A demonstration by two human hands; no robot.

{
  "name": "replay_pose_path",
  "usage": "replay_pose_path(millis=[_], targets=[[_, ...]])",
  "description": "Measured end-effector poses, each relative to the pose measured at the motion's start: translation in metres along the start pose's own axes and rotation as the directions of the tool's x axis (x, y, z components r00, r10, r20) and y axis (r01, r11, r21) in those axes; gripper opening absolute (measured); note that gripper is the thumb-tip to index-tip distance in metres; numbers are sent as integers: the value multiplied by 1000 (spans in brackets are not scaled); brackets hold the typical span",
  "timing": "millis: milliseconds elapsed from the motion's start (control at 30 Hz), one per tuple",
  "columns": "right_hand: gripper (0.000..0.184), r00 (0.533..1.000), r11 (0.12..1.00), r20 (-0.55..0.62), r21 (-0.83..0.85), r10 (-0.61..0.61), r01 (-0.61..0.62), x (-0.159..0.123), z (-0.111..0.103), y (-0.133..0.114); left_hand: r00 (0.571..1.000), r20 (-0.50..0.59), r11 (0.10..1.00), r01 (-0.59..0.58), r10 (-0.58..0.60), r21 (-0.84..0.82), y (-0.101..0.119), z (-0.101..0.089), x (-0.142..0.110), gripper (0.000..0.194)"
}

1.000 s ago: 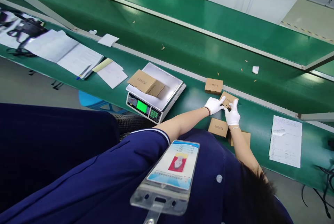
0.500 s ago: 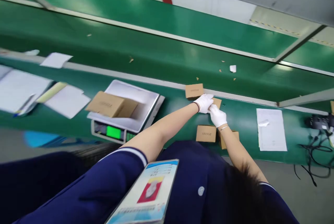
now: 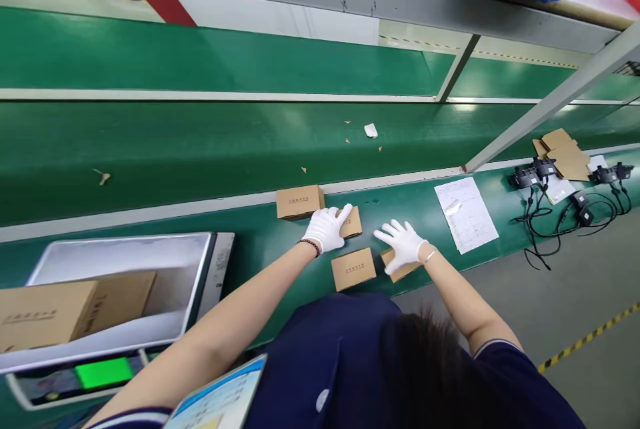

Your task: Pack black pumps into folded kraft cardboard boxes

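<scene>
My left hand (image 3: 326,227), in a white glove, rests on a small brown cardboard box (image 3: 352,222) on the green bench; its fingers lie curved over the box top. My right hand (image 3: 403,243), also gloved, hovers with fingers spread over another small box (image 3: 397,269) near the bench's front edge. A third small box (image 3: 353,268) lies between my arms, and a fourth (image 3: 299,202) sits just beyond my left hand by the white rail.
A weighing scale (image 3: 120,302) with a larger cardboard box (image 3: 65,312) on its pan stands at the left. A printed sheet (image 3: 466,214) lies to the right, then black cables and devices (image 3: 550,182) and flat cardboard (image 3: 563,149). A green conveyor belt (image 3: 200,142) runs behind.
My right hand has left the box that both hands touched and moved right and nearer, fingers spread. The left hand stays on that box. The camera has swung right and closer.
</scene>
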State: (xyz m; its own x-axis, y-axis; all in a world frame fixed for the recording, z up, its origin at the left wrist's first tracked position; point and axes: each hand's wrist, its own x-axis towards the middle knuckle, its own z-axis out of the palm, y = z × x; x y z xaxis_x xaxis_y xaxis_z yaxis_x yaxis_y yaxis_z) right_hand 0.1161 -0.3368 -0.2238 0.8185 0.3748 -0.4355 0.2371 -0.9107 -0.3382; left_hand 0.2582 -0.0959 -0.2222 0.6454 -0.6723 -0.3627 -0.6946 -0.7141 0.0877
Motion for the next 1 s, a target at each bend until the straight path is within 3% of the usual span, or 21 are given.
replay_pose_path(millis=[67, 133, 300, 433, 533, 633, 733, 900, 1000], targets=[[120, 994, 993, 61, -73, 95, -91, -35, 21, 6, 998, 8, 998, 56, -56, 0, 0, 4, -10, 100], [115, 981, 978, 24, -78, 194, -192, -58, 40, 6, 995, 7, 995, 100, -100, -15, -4, 7, -20, 99], [109, 938, 942, -87, 17, 336, -336, -73, 60, 0, 983, -4, 983, 185, -185, 1, -29, 27, -67, 89], [115, 951, 961, -144, 21, 275, -275, -59, 63, -15, 986, 11, 985, 168, -168, 44, -33, 62, -120, 90], [117, 964, 985, -202, 19, 174, -174, -39, 65, -38, 975, 45, 974, 214, -218, 74, -15, 89, -151, 98], [117, 946, 986, -278, 34, 165, -162, -13, 68, -61, 951, 41, 950, 303, -307, 77, 2, 105, -166, 101], [119, 941, 987, -301, 48, 158, -150, 14, 65, -74, 940, -35, 936, 342, -341, 83, -9, 110, -168, 92], [115, 949, 999, -312, 20, 33, -28, 49, 49, -82, 947, -149, 934, 308, -283, 182, -57, 100, -161, 69], [109, 937, 999, -349, 36, 8, 5, 53, 44, -86, 934, -225, 925, 323, -278, 199, -53, 92, -162, 69]])
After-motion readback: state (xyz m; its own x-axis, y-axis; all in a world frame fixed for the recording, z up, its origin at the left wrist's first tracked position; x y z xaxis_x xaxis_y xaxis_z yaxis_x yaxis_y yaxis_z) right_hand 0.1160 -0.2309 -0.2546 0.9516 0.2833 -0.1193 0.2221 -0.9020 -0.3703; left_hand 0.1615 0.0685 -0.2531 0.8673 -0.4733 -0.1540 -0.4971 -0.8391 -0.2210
